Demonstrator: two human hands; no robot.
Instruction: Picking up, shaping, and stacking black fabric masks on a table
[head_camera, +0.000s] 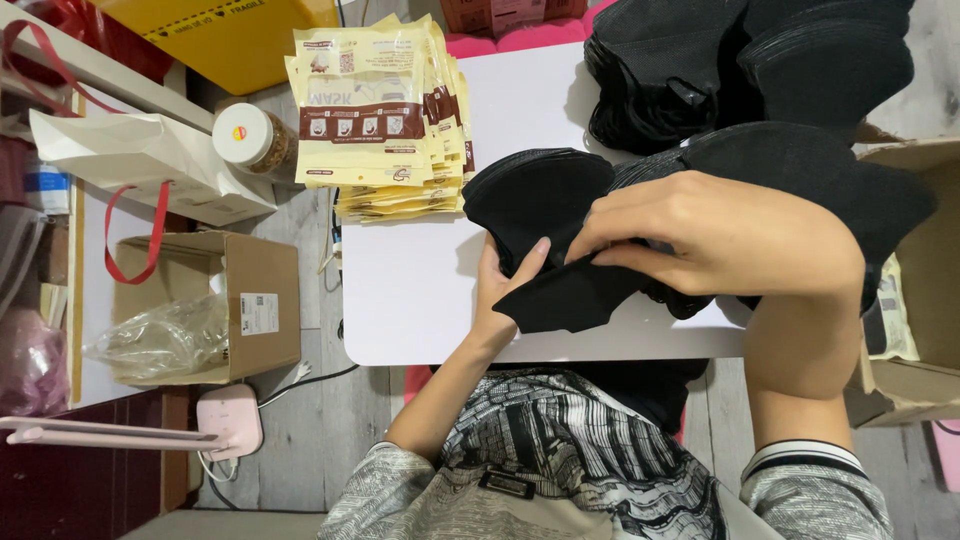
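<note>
The black mask (575, 290) sits at the near edge of the white table (410, 280), pinched between both your hands. Your left hand (505, 290) grips it from beneath, thumb on top; your right hand (720, 235) clamps its upper edge, apparently along a fold. Stacked black masks (740, 60) lie behind; cream packets (380, 110) stand well left.

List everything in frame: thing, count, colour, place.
black masks: a handful, black, in both hands over table front
mask piles: count unclear, black, table far right
packet stack: one stack, cream and brown, table far left
table: one, white, centre
jar: one, white lid, left of packets
open box: one, brown, floor left, clear bags inside
left hand: under the masks, grip shut
right hand: on top, grip shut
</note>
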